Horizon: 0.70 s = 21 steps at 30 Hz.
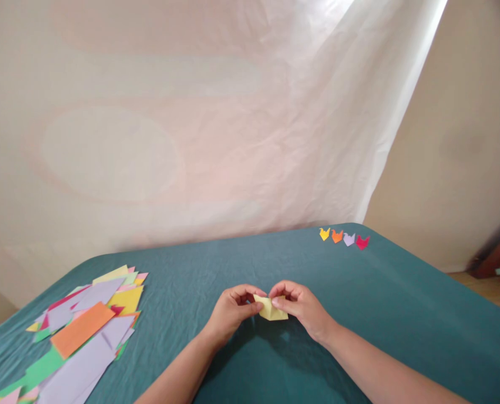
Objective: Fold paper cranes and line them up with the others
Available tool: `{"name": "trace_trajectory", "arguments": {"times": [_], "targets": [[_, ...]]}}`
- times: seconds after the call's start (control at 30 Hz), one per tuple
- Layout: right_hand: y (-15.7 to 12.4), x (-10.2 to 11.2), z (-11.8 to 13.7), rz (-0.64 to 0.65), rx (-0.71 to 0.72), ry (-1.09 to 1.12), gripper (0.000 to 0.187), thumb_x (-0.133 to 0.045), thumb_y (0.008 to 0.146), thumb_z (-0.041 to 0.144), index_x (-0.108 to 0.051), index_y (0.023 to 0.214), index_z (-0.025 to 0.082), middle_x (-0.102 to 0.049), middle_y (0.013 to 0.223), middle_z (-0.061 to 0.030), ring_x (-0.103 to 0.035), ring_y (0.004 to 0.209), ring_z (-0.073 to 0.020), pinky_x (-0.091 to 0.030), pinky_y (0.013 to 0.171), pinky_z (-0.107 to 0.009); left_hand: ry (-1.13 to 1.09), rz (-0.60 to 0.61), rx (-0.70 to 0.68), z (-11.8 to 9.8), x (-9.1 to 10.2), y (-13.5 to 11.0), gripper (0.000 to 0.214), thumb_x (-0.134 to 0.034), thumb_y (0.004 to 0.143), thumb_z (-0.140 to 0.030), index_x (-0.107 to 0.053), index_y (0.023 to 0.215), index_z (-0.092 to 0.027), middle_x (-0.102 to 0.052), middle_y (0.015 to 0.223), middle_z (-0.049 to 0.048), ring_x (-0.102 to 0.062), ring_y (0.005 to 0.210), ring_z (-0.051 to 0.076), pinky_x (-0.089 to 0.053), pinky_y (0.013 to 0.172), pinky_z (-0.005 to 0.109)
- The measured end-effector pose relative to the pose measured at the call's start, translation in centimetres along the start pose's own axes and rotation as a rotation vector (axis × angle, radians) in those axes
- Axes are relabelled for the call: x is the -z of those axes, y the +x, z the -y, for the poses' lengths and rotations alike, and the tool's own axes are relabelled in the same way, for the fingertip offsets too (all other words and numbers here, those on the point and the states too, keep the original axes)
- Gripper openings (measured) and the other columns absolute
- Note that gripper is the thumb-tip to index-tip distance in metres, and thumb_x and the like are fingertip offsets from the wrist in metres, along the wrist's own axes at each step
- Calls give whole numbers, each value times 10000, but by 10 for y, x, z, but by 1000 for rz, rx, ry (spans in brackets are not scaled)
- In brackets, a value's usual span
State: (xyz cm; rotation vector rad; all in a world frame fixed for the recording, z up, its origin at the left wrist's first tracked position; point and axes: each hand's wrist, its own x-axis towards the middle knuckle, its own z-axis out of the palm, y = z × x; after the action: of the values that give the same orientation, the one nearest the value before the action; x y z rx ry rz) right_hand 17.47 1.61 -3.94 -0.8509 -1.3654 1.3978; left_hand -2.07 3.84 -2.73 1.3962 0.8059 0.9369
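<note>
Between my two hands is a small piece of pale yellow folded paper (pixel 274 312), held up just over the table near its front middle. My left hand (pixel 233 310) pinches its left edge between thumb and fingers. On the other side, my right hand (pixel 298 306) grips the upper right part, its thumb lying on the near face. Creases show on the paper's surface. Fingertips cover its upper corners, and the back of it is hidden.
A dark green cloth covers the table (pixel 182 314). Loose coloured paper sheets (pixel 83 328) lie heaped at the left. Several small folded paper figures (pixel 337 236), yellow, orange, lilac and red, stand in a row at the far right. A pale sheet (pixel 216 140) hangs behind.
</note>
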Motion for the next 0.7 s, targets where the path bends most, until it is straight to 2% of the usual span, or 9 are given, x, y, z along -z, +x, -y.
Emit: {"name": "trace_trajectory", "arguments": {"times": [0.23, 0.4, 0.7], "targets": [[2, 2, -5, 16, -25, -25, 189, -663, 777, 333, -650, 868, 167, -615, 756, -4, -524, 648, -112, -393, 607, -231, -54, 3, 36, -4, -2, -2, 184, -760, 670, -226, -711, 826, -141, -629, 665, 10, -532, 615, 102, -404, 625, 216], [1, 3, -4, 16, 7, -46, 187, -659, 775, 336, -649, 865, 173, -615, 746, 1, -534, 673, -119, -405, 632, -235, -40, 2, -11, -10, -5, -2, 174, -766, 654, -221, -724, 803, -142, -634, 714, 18, -552, 668, 117, -420, 651, 218], [2, 3, -4, 42, 14, -157, 213, -643, 779, 378, -647, 859, 181, -627, 751, -5, -552, 673, -134, -421, 627, -243, 2, 15, 51, -11, -3, -1, 233, -765, 642, -254, -712, 835, -134, -673, 747, 45, -604, 691, 151, -457, 681, 252]]}}
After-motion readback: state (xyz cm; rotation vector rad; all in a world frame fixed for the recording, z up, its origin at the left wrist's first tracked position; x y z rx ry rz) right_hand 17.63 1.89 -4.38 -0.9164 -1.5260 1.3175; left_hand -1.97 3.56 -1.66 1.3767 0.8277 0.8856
